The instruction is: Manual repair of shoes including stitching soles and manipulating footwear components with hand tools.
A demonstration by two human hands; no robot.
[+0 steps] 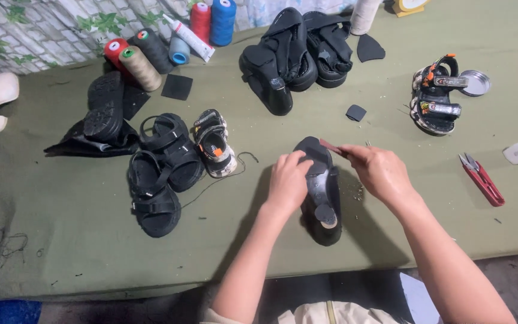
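Right now the black heeled shoe (321, 191) lies sole-up on the green cloth table (61, 240), near its front edge, just ahead of the person. The left hand (287, 180) is curled over the shoe's left side, fingers pressed down on the sole, likely to keep it from rocking. The right hand (379, 171) pinches a thin reddish strip (331, 146) between thumb and fingertips, its tip lying on the toe end of the sole; whether it is a file or a brush I cannot tell from here.

Turning the shoe over puts the sole and heel tip face up, where both hands can reach them.

Open cloth lies to the right of the shoe, as far as the red thread snips (482, 180). To the left, the black sandals (157, 174) and a loose dark thread (235, 168) sit near, so there is less room on that side. Thread spools (142, 66) stand well back.
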